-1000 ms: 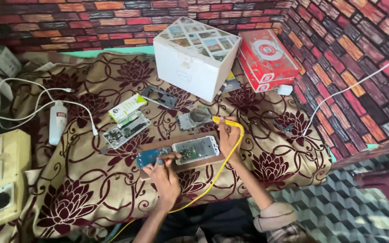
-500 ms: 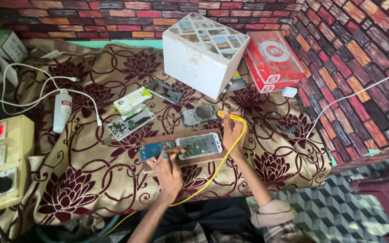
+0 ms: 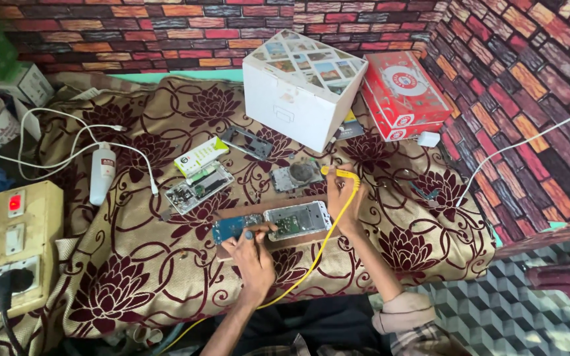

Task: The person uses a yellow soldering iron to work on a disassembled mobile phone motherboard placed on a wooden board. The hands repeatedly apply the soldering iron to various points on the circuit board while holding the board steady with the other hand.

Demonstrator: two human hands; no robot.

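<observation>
My left hand (image 3: 253, 249) rests its fingertips on a blue circuit board (image 3: 235, 226), which lies beside an opened phone body (image 3: 297, 219) on a wooden strip. My right hand (image 3: 342, 198) grips a yellow-handled soldering iron (image 3: 338, 173) whose yellow cord (image 3: 311, 260) trails down toward me. The iron's tip points at a small round metal dish (image 3: 300, 173) above the phone. Both hands sit on a floral maroon cloth (image 3: 133, 277).
A white box (image 3: 301, 86) and a red box (image 3: 404, 95) stand at the back by the brick-patterned wall. A second opened phone (image 3: 199, 188), a small green-white packet (image 3: 200, 155), a white bottle (image 3: 102, 173) and white cables lie left. A yellowed switchboard (image 3: 8, 250) sits far left.
The view has shifted slightly, so the objects sit a little lower in frame. Both hands stay at the phone and board; the right hand keeps hold of the iron.
</observation>
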